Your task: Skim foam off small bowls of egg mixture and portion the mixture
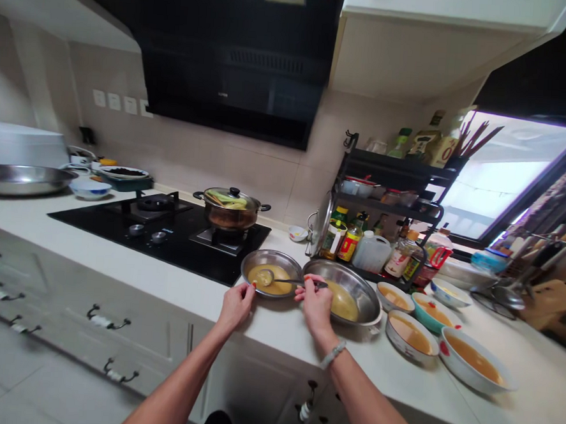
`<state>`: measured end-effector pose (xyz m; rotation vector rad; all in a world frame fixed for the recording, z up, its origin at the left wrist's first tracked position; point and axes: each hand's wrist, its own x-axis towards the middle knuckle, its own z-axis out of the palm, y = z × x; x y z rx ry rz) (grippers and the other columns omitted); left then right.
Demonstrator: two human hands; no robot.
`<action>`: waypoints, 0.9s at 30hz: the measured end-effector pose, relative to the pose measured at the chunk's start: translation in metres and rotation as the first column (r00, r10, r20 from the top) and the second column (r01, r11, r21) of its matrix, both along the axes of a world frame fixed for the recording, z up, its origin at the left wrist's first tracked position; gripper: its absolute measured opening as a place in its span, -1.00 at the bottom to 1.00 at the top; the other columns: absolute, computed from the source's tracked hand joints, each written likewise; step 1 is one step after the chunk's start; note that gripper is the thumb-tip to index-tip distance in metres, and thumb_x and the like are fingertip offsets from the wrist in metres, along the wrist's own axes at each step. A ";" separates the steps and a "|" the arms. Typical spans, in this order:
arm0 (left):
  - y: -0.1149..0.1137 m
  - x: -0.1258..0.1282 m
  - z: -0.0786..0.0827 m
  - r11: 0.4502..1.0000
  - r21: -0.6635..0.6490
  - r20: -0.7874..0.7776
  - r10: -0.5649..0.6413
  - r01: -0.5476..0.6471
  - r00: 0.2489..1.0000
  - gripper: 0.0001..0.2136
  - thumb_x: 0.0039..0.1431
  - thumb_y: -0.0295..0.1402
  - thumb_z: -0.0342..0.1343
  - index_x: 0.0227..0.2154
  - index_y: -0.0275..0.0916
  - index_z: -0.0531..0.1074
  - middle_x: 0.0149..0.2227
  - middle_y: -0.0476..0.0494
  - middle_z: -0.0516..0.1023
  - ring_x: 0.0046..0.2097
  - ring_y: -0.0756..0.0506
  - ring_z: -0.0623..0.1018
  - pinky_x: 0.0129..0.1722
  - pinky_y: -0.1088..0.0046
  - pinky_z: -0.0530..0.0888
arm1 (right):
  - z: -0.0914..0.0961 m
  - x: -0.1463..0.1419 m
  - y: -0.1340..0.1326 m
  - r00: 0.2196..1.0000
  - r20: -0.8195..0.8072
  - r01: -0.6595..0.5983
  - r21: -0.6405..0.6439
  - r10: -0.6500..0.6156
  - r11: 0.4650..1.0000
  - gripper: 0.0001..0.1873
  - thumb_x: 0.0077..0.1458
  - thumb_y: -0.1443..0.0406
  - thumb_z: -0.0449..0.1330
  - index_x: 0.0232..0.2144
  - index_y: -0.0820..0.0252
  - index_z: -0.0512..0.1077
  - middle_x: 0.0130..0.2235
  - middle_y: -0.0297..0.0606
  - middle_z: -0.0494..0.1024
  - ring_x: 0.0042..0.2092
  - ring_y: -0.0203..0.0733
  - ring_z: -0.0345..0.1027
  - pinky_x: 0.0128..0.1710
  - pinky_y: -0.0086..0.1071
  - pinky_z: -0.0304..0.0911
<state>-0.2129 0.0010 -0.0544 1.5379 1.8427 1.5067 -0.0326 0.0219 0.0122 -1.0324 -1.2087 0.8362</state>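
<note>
My right hand (316,302) grips the handle of a metal ladle (286,280). The ladle's bowl sits in the yellowish-brown liquid of the smaller steel bowl (247,264). With thumb and fingers pinched, my left hand (237,306) holds that bowl's near rim. Just to the right stands a larger steel basin (370,297) with similar liquid, partly behind my right hand. Several bowls of brownish liquid are grouped at the right, among them a white bowl (451,360), a patterned bowl (406,352) and a green bowl (420,316).
A lidded pot (229,216) stands on the black gas hob (186,231), left of the bowls. Behind the basin, a black rack (389,206) holds bottles and jars. A wide steel pan (20,186) lies at the far left. Ladles (508,296) lie at the right.
</note>
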 end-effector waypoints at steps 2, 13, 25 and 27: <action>0.000 0.000 0.000 1.000 -0.001 -0.003 0.009 -0.009 1.000 -0.59 0.14 -0.11 -0.12 -0.63 -0.26 0.40 -0.65 -0.02 0.37 -0.54 -0.02 0.34 -0.49 0.48 0.18 | 0.002 0.002 0.001 0.997 -0.077 0.016 -0.031 -0.018 0.999 -0.70 -0.05 0.11 0.16 -0.36 0.25 0.35 -0.67 -0.37 0.45 -0.66 -0.27 0.35 -0.68 -0.48 0.27; -0.002 0.000 0.000 1.000 -0.010 0.027 -0.015 0.015 1.000 -0.59 0.14 -0.07 -0.13 -0.63 -0.24 0.35 -0.67 0.00 0.36 -0.54 -0.01 0.32 -0.50 0.50 0.17 | 0.023 0.026 -0.005 0.953 -0.294 0.054 -0.074 -0.074 0.996 -0.72 -0.18 0.18 0.27 -0.44 0.23 0.34 -0.70 -0.41 0.42 -0.67 -0.31 0.33 -0.73 -0.54 0.22; -0.002 -0.001 0.002 1.000 -0.022 0.001 -0.009 0.009 1.000 -0.59 0.13 -0.09 -0.13 -0.60 -0.25 0.43 -0.64 -0.05 0.44 -0.53 -0.04 0.37 -0.50 0.49 0.21 | 0.048 0.121 -0.003 0.919 -0.309 0.253 -0.016 -0.245 0.967 -0.73 -0.25 0.23 0.29 -0.47 0.23 0.33 -0.67 -0.41 0.41 -0.64 -0.29 0.33 -0.71 -0.51 0.20; -0.002 -0.001 0.002 0.999 -0.031 0.001 -0.009 0.009 1.000 -0.59 0.13 -0.09 -0.12 -0.60 -0.26 0.43 -0.64 -0.05 0.43 -0.53 -0.03 0.37 -0.50 0.50 0.21 | 0.048 0.138 -0.001 0.914 -0.247 0.335 0.007 -0.323 0.942 -0.74 -0.22 0.21 0.27 -0.46 0.23 0.34 -0.66 -0.39 0.42 -0.63 -0.27 0.33 -0.70 -0.48 0.22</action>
